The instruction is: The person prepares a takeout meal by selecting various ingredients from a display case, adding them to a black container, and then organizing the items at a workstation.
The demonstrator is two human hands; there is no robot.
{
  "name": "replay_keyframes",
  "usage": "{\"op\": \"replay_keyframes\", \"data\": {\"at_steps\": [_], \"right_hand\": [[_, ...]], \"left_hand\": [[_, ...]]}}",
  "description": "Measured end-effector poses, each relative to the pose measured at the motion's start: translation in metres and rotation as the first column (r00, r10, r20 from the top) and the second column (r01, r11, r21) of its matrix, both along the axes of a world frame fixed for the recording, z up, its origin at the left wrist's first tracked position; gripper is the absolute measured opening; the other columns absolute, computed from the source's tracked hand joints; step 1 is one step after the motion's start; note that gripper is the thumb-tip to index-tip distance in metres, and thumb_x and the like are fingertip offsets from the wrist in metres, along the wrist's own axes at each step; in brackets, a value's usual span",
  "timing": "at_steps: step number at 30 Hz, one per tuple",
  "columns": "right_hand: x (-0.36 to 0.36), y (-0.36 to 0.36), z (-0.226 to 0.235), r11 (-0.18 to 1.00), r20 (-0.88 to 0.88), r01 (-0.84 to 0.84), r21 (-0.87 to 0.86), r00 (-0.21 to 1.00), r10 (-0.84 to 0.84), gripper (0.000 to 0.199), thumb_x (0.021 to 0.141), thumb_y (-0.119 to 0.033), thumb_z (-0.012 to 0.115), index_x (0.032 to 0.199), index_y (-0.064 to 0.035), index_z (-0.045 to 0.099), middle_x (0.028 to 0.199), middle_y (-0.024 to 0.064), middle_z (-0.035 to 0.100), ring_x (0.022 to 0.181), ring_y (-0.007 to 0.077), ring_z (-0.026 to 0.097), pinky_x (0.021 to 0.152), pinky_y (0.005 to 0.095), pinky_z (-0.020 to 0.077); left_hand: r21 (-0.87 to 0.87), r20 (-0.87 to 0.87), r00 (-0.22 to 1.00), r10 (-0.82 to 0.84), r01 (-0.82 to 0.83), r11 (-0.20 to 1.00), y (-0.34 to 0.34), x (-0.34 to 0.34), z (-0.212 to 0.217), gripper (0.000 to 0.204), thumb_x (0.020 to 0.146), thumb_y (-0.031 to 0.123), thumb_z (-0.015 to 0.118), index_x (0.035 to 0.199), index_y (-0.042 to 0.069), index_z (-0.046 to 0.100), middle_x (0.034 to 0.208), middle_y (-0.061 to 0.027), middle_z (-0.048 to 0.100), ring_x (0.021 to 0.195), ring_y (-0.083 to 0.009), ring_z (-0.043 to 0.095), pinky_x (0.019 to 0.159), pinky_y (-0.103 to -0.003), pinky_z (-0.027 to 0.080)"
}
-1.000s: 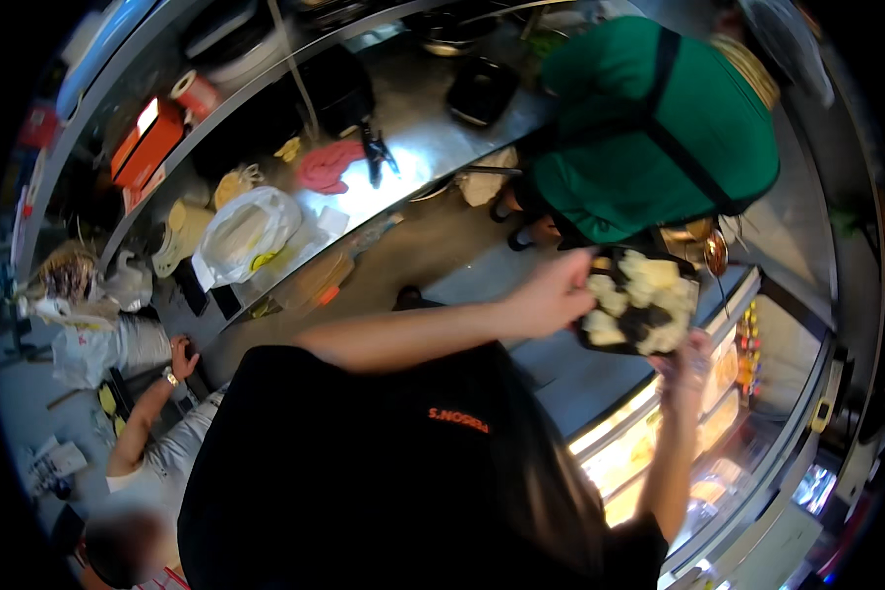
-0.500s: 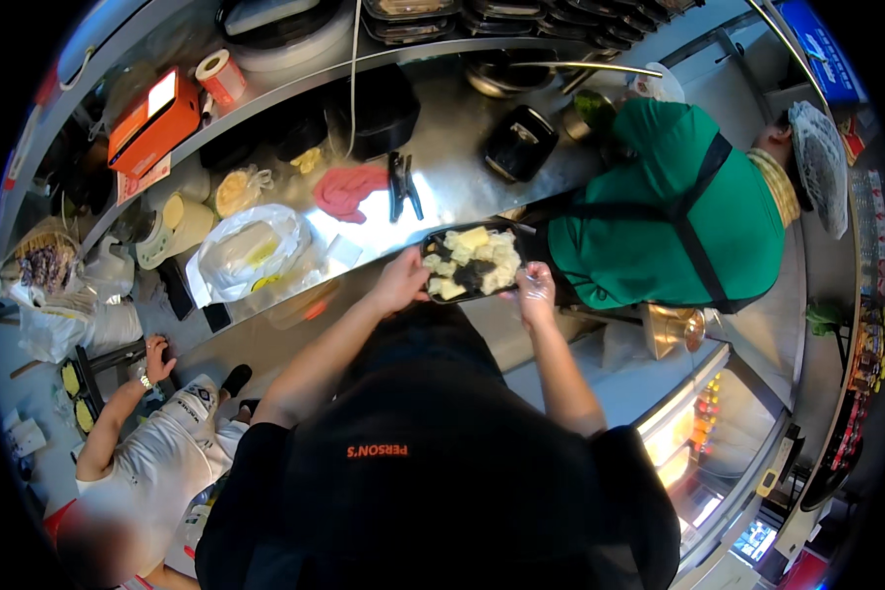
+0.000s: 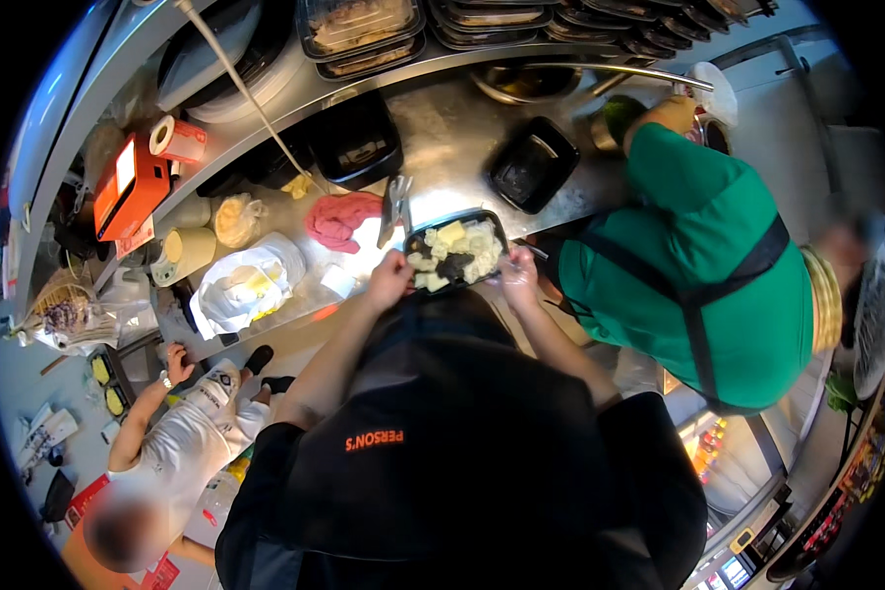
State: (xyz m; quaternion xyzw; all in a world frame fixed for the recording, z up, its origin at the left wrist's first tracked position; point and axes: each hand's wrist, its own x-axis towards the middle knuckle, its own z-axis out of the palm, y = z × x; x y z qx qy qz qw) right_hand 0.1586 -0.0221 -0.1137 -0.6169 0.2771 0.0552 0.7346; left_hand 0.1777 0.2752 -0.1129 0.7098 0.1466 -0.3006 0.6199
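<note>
At the counter, both hands [image 3: 391, 278] [image 3: 518, 278] still grip the food tray [image 3: 455, 253]; now lower, nearer.

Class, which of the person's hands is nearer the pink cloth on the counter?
Left. The left hand holds the tray's near-left edge, just right of the cloth; the right hand is beyond the tray.

Glaring steel counter [image 3: 442, 128] beneath a container-stacked shelf [image 3: 265, 98].

Food tray [image 3: 455, 255] sits on the bench [image 3: 442, 138] between both sets of fingers [image 3: 397, 264]; empty container [image 3: 532, 163] lies beyond, to the right.
</note>
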Motion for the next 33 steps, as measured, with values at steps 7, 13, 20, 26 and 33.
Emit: {"op": "replay_keyframes", "data": {"at_steps": [7, 13, 20, 26, 33], "right_hand": [[0.027, 0.037, -0.007, 0.997, -0.026, -0.037, 0.064, 0.999, 0.038, 0.025, 0.098, -0.002, 0.065, 0.106, -0.0184, 0.048, 0.096, 0.0023, 0.052, 0.078, 0.0164, 0.061, 0.065, 0.0405, 0.0662], [0.046, 0.04, 0.004, 0.983, -0.062, -0.083, 0.163, 0.994, 0.094, 0.017, 0.1, -0.008, 0.067, 0.109, -0.0133, 0.054, 0.099, 0.0057, 0.059, 0.088, 0.0183, 0.065, 0.074, 0.0413, 0.0645], [0.075, 0.056, 0.1, 0.447, 0.238, -0.034, -0.894, 0.809, 0.538, 0.017, 0.085, -0.017, 0.078, 0.098, -0.0066, 0.074, 0.109, 0.0156, 0.07, 0.101, 0.0384, 0.068, 0.089, 0.0452, 0.0562], [0.14, 0.11, 0.116, 0.2, -0.349, -0.548, -0.812, 0.731, 0.587, 0.035, 0.084, -0.036, 0.072, 0.11, -0.0132, 0.079, 0.128, 0.0174, 0.067, 0.124, 0.0377, 0.06, 0.108, 0.0478, 0.0472], [0.143, 0.114, 0.075, 0.276, -0.086, -0.429, -0.86, 0.655, 0.75, 0.019, 0.088, -0.025, 0.069, 0.099, -0.0118, 0.077, 0.096, 0.0175, 0.075, 0.092, 0.0382, 0.073, 0.084, 0.0494, 0.0571]], "left_hand": [[0.004, -0.094, 0.975, 0.2, -0.201, 0.98, 0.028, 0.028, 0.021, 0.013, 0.105, 0.017, 0.061, 0.099, 0.016, 0.049, 0.084, 0.0013, 0.056, 0.07, -0.0107, 0.058, 0.061, -0.032, 0.06], [-0.012, -0.029, 0.976, 0.214, -0.215, 0.977, 0.059, 0.049, 0.004, 0.007, 0.103, 0.016, 0.065, 0.107, 0.013, 0.06, 0.091, -0.0048, 0.066, 0.072, -0.0158, 0.065, 0.062, -0.032, 0.06], [0.323, 0.1, 0.992, 0.076, -0.105, 0.941, 0.072, 0.075, 0.053, 0.037, 0.103, 0.027, 0.065, 0.132, 0.004, 0.062, 0.123, -0.0148, 0.071, 0.103, -0.0245, 0.072, 0.085, -0.036, 0.06], [-0.55, -0.465, 0.782, 0.416, -0.623, 0.556, 0.055, 0.149, 0.07, 0.036, 0.102, 0.009, 0.054, 0.129, -0.015, 0.054, 0.139, -0.0265, 0.059, 0.133, -0.0363, 0.058, 0.119, -0.045, 0.046], [-0.529, -0.198, 0.838, 0.509, -0.528, 0.664, 0.064, 0.173, 0.065, 0.039, 0.107, 0.014, 0.047, 0.137, -0.011, 0.052, 0.145, -0.0269, 0.058, 0.136, -0.0366, 0.057, 0.118, -0.048, 0.046]]}}
